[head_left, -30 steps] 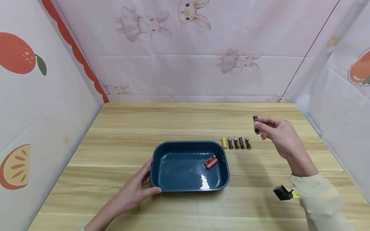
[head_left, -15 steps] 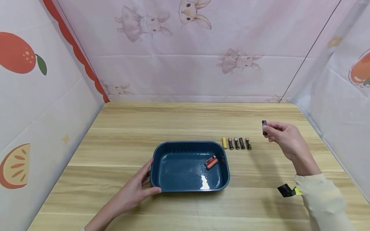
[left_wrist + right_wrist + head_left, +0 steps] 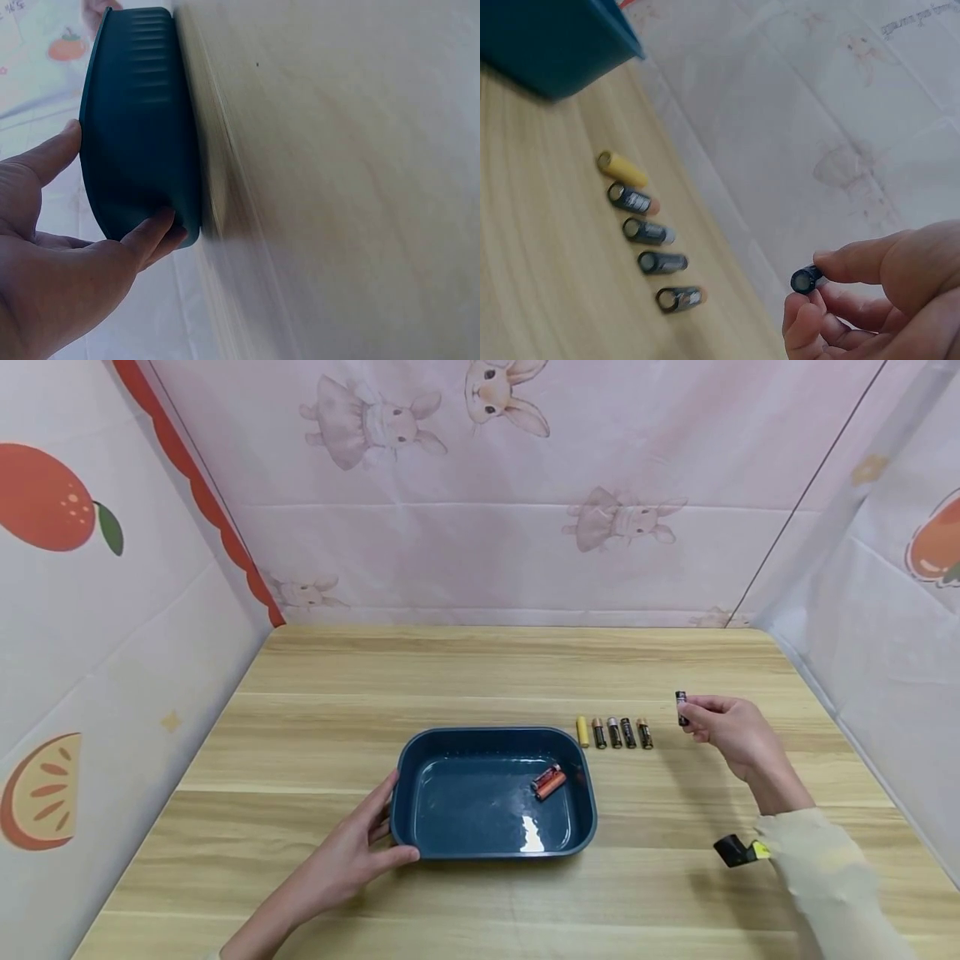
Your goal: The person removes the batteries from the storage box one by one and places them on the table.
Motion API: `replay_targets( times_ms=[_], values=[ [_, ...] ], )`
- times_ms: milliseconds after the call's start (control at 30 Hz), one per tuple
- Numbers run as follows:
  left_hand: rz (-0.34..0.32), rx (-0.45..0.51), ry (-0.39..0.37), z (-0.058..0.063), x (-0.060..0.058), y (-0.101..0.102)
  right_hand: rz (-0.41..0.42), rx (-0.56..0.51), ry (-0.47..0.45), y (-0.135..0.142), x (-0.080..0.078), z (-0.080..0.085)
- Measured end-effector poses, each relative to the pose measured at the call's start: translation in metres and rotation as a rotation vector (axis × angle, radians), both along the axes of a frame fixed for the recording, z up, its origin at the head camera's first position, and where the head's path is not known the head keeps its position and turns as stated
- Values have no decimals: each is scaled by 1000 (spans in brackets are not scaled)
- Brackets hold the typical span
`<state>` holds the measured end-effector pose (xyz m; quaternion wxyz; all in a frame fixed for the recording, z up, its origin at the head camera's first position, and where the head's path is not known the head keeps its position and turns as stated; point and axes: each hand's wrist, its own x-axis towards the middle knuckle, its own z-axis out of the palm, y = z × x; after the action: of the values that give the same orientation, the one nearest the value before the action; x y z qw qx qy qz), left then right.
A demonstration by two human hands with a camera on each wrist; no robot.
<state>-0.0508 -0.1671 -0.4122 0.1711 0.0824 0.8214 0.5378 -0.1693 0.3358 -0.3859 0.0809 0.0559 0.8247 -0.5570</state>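
Note:
My right hand [image 3: 738, 739] pinches a black battery [image 3: 681, 708] upright between thumb and fingertips, raised over the table right of a row of batteries. In the right wrist view that battery [image 3: 805, 280] shows its flat end. The row has one yellow battery [image 3: 582, 732] on the left and several black batteries [image 3: 627, 733] beside it, lying side by side. My left hand [image 3: 341, 860] holds the left end of a dark blue rectangular tub [image 3: 495, 857], thumb on the rim and fingers against the outer wall [image 3: 139, 120]. Two red-orange batteries [image 3: 551, 786] lie inside the tub, toward its right side.
The wood-grain table [image 3: 405, 668] carries the tub and the row, which sits just beyond the tub's back right corner. Printed cloth walls [image 3: 480, 560] enclose the table at back and sides. A black piece with a yellow strap [image 3: 733, 852] hangs at the right sleeve.
My right hand, with the black battery, first moved right and toward me, then came lower and slightly back left. The left hand, the tub and the row have stayed put.

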Motion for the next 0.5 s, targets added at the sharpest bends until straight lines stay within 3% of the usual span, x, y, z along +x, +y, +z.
replay_targets(
  times_ms=[200,500],
  values=[
    [-2,6,3,0,1,0,1,44,-39,3,-4,-20],
    [1,-8,6,1,1,0,-27,96,-42,-3,-5,-33]
  ],
)
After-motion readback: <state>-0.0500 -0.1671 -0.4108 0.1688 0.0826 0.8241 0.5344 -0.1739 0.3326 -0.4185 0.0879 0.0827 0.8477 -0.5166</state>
